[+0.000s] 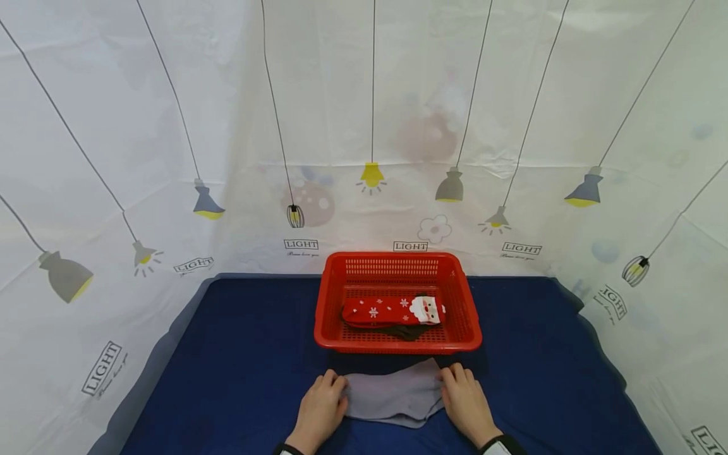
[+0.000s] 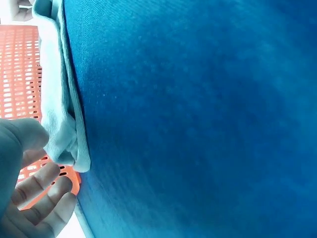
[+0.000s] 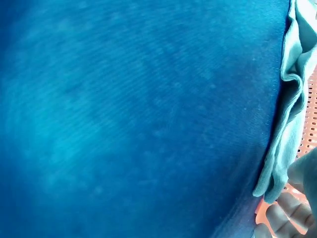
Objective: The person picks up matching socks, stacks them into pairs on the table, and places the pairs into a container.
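Note:
A grey sock (image 1: 392, 393), soft and knitted with a second layer showing along its lower edge, lies stretched sideways on the dark blue cloth. My left hand (image 1: 321, 404) pinches its left end between thumb and forefinger. At the opposite end, my right hand (image 1: 467, 403) pinches the upper right corner. The left wrist view shows folded layers of the sock (image 2: 57, 89) beside the thumb, the other fingers spread apart. In the right wrist view, wavy folds of the sock (image 3: 292, 104) run up from the thumb.
A red perforated plastic basket (image 1: 398, 347) stands just beyond the sock. Inside lie a red Santa sock (image 1: 375, 312) with snowflakes and a dark sock (image 1: 406, 332) beneath it. A white curtain (image 1: 364, 95) printed with lamps closes off the back and sides of the blue-covered table (image 1: 239, 354).

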